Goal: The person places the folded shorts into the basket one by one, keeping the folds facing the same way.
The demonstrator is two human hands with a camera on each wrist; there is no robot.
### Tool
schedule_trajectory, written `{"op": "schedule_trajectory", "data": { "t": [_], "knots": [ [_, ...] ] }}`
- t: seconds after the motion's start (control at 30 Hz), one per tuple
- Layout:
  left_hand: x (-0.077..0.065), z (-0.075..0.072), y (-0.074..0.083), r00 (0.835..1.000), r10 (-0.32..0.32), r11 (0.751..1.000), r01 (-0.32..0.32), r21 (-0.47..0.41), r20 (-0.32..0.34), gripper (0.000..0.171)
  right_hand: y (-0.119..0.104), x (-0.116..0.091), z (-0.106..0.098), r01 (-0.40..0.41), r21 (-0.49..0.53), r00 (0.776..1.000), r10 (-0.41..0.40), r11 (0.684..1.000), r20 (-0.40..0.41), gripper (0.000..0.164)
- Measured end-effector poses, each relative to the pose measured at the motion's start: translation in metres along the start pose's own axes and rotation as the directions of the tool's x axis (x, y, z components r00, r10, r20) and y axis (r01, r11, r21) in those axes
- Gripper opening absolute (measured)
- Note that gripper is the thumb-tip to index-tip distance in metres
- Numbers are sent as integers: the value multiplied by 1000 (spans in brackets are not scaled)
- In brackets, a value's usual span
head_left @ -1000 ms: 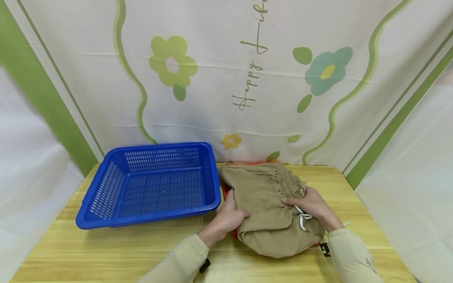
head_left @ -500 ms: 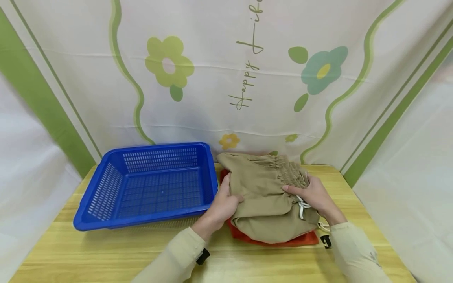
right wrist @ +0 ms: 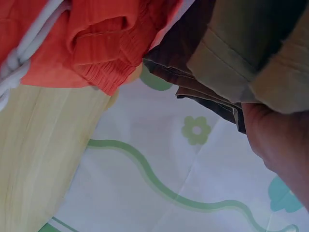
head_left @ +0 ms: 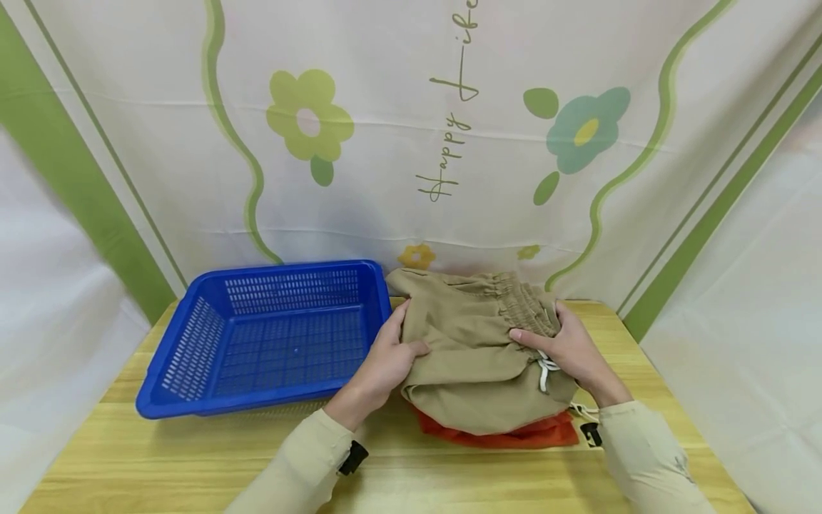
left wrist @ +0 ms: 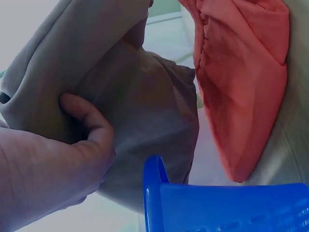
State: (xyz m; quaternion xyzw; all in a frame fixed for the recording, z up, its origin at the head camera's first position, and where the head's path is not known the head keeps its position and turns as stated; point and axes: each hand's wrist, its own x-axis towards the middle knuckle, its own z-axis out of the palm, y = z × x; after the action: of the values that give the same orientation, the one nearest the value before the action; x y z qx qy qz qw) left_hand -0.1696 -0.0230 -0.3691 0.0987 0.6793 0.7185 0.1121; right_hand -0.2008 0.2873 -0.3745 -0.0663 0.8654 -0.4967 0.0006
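Observation:
Folded khaki drawstring shorts point(head_left: 472, 350) are held up off the table between both hands, with a white drawstring hanging at the right. My left hand point(head_left: 388, 353) grips their left edge, thumb on top and fingers underneath. At the gathered waistband, my right hand point(head_left: 568, 350) pinches the other side with its thumb above. Beneath them lies an orange-red garment point(head_left: 539, 432) with a pale cord, mostly hidden in the head view. The left wrist view shows a gap between the khaki cloth point(left wrist: 140, 106) and that orange garment point(left wrist: 241, 87).
A blue perforated plastic basket point(head_left: 289, 350) stands left of the shorts on the wooden table point(head_left: 193, 464), with nothing seen inside it. Its rim comes close to my left hand. A white curtain point(head_left: 385, 178) printed with flowers hangs behind the table.
The khaki shorts have risen off the orange garment and moved slightly back and left, held in both hands. More of the orange cloth now shows at the front.

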Motion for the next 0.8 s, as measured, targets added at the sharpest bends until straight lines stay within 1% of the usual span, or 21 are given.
{"op": "schedule_trajectory", "data": {
  "t": [0.07, 0.13, 0.23, 0.33, 0.43, 0.57, 0.6, 0.67, 0.73, 0.8],
  "knots": [
    [-1, -1, -1, 1000, -6, 1000, 6, -2, 6, 79, -1, 0, 1, 2, 7, 1000, -2, 1000, -6, 80],
    [-1, -2, -3, 1000, -23, 1000, 23, 1, 10, 79, -2, -1, 1, -5, 13, 1000, 5, 1000, -3, 82],
    [-3, 1, -9, 999, -45, 999, 45, 6, 6, 80, 1, -1, 1, -53, 8, 998, 53, 999, 16, 97],
    [-6, 8, -16, 998, -65, 997, 66, 29, -10, 83, 9, 0, 3, -111, 24, 992, 110, 993, 63, 104],
    [-10, 17, -24, 995, -96, 994, 96, 60, -13, 85, 21, -1, 5, -191, 22, 976, 188, 981, 110, 111],
    [-18, 26, -34, 989, -146, 983, 148, 106, -27, 88, 32, -2, 7, -286, 8, 948, 282, 958, 147, 114],
    [-20, 27, -36, 988, -153, 981, 156, 116, -35, 90, 34, -2, 7, -307, 31, 940, 298, 951, 166, 111],
    [-21, 30, -41, 985, -162, 978, 168, 122, -60, 93, 38, -2, 6, -352, 105, 919, 322, 930, 228, 94],
    [-21, 33, -47, 982, -168, 979, 177, 105, -87, 93, 43, -2, 3, -399, 173, 893, 340, 900, 294, 76],
    [-19, 35, -53, 979, -164, 981, 174, 83, -121, 89, 47, -1, 1, -454, 232, 861, 357, 860, 363, 63]
  ]
}}
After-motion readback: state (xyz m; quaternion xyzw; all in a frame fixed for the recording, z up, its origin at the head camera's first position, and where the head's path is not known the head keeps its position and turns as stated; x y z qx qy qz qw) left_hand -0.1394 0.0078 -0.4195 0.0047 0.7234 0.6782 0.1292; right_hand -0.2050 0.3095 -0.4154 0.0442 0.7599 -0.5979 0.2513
